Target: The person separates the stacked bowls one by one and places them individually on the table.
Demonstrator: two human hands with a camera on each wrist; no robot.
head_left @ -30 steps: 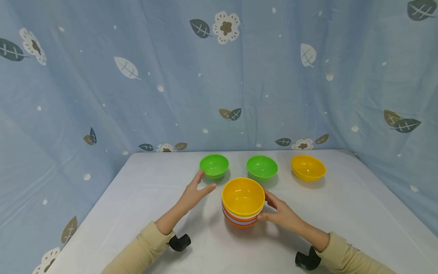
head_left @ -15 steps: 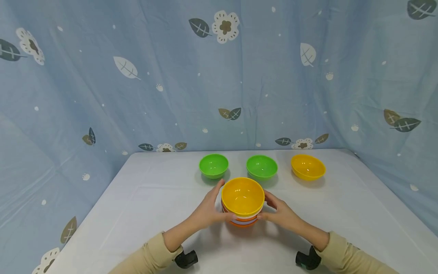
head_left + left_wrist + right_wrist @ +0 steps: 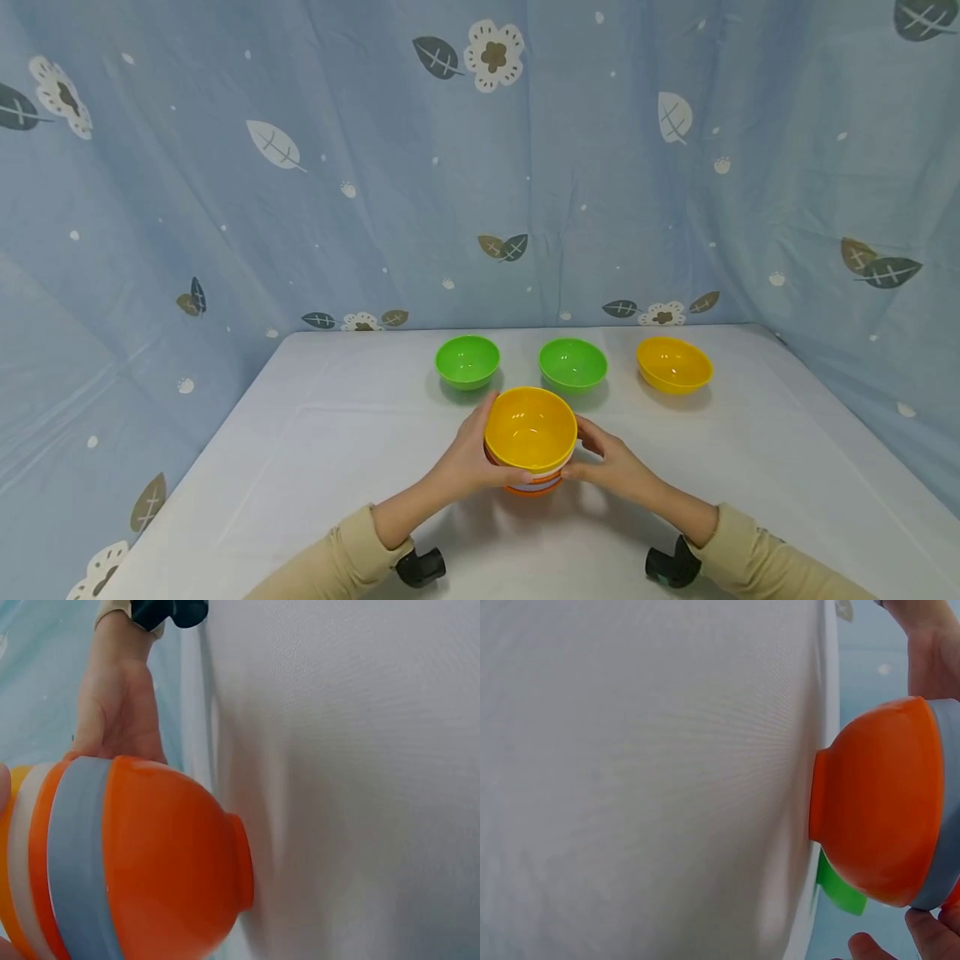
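Note:
In the head view a nested stack of bowls stands upright at the table's middle, topped by a yellow bowl [image 3: 530, 433]. Below that come white, orange and grey-blue rims, down to an orange bowl [image 3: 169, 859] at the bottom. My left hand [image 3: 471, 457] grips the stack from the left, its thumb across the front. From the right, my right hand [image 3: 618, 468] holds the stack between thumb and fingers. The right wrist view shows its fingertips [image 3: 928, 934] against the grey-blue bowl [image 3: 946, 817]. Whether the bottom bowl touches the table, I cannot tell.
Behind the stack, two green bowls [image 3: 467, 363] and another yellow bowl [image 3: 674, 367] form a row near the back of the white table [image 3: 337, 417]. A blue patterned curtain [image 3: 345, 167] hangs beyond the back edge and along the sides.
My left hand has come in from the left, away from beside the left green bowl, and taken hold of the stack. The right hand and the stack have hardly moved.

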